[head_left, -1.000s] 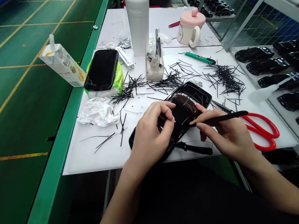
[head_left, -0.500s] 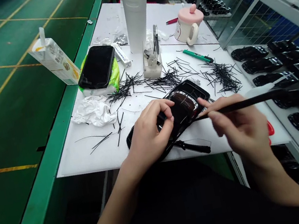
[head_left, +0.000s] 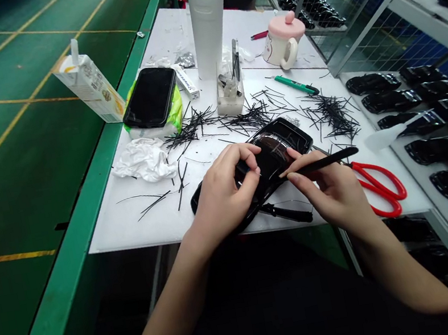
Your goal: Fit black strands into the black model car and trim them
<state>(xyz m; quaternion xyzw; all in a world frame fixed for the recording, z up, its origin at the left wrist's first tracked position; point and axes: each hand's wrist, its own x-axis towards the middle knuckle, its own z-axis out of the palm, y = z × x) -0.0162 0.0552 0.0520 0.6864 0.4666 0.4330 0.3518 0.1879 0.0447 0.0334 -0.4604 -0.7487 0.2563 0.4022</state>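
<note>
My left hand is closed around a glossy black model car body, which lies tilted above the front of the white table. Its thumb and index finger meet near the car's window area. A slim black pen-like tool is pinched in my right hand, its tip at the car's near side. I cannot make out the exact kind of tool. Another black-handled tool lies below the car. Red-handled scissors rest beside my right hand, their blades mostly hidden.
Black strips lie in several piles. Behind them stand a tool holder, a white bottle and a lidded mug. A phone, drink carton and crumpled tissue are left; racked car bodies are right.
My right hand has moved left and slightly up, closer to the car, and the black tool has come with it. The scissors now show more fully. My left hand keeps its hold.
</note>
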